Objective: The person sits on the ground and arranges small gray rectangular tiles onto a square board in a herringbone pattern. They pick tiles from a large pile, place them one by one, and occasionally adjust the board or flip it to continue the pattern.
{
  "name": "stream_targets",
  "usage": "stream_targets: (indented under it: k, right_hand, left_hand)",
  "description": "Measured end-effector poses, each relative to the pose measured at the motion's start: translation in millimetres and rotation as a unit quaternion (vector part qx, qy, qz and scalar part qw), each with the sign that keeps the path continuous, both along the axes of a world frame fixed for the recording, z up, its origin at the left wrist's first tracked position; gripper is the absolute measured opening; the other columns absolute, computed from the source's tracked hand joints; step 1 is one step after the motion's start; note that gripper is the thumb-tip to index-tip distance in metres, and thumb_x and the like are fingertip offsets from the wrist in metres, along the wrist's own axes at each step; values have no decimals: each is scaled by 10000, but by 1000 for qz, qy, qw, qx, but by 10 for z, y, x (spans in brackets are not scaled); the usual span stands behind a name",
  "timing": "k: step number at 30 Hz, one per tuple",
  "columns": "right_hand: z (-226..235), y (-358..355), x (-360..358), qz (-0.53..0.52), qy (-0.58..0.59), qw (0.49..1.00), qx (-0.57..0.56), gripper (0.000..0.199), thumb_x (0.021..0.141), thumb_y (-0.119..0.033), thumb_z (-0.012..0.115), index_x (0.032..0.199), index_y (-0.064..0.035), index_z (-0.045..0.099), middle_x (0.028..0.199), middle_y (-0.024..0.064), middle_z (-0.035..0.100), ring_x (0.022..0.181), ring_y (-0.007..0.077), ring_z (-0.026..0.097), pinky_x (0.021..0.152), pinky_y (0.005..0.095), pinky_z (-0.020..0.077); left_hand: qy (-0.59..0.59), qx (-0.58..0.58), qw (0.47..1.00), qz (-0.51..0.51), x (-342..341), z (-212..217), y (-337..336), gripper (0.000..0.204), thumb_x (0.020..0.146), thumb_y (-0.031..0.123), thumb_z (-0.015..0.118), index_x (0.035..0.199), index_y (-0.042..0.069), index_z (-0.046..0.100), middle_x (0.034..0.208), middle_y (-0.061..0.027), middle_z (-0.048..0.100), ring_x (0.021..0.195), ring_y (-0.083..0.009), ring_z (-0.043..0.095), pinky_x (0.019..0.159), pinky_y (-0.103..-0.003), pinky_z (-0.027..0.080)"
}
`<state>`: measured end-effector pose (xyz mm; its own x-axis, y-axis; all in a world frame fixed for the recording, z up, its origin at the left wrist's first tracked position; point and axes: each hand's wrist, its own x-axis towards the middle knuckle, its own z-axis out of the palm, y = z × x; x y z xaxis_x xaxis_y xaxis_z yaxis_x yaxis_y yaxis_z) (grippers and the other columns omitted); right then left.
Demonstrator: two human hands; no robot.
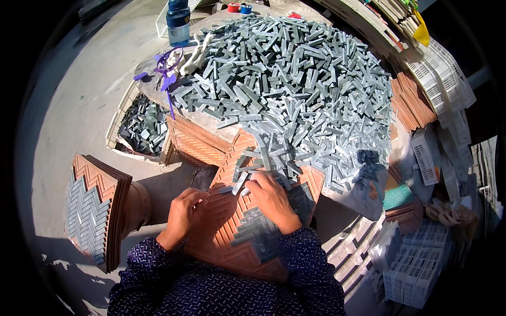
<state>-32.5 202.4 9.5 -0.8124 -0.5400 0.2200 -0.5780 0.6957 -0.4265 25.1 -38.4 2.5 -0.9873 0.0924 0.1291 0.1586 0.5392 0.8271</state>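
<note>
An orange herringbone-grooved tray (221, 231) lies in front of me, part of its grooves filled with narrow grey stone strips (256, 230). Over its left edge my left hand (182, 217) is closed, thumb and fingertips pinched together; whatever they hold is too small or hidden to make out. My right hand (273, 201) bends over the tray's middle, its fingers closed at a loose grey strip (241, 183). More loose strips lie on the tray just beyond that hand. Past the tray rises a big heap of grey strips (295, 79).
At left, a stack of orange trays (113, 195), the top one partly filled, rests on a round support. A white crate (112, 129) holds dark pieces. Beyond are a purple hoop-shaped item (168, 62), white gloves (197, 55) and a blue bottle (178, 23). White plastic baskets (419, 268) stand right.
</note>
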Motion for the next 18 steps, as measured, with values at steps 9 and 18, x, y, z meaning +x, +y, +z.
stream_targets:
  k: [9,18]
  right_hand:
    - [79,-263,424,-86,-212,935,-270,200,857,19,573,1053,-17,557,798,56,609,655,111,573,602,258,467]
    - [-12,-335,609,-36,-370,890,-264,264,849,-10,595,1107,-31,545,788,80,632,676,130,623,601,273,491]
  left_hand:
    - [-25,9,998,57,116,-47,-292,132,787,-27,612,904,4,664,820,-138,631,642,-268,621,577,-306,491]
    - [-30,34,998,41,130,-118,-236,105,804,22,639,903,10,673,850,-140,647,733,-311,641,637,-347,509]
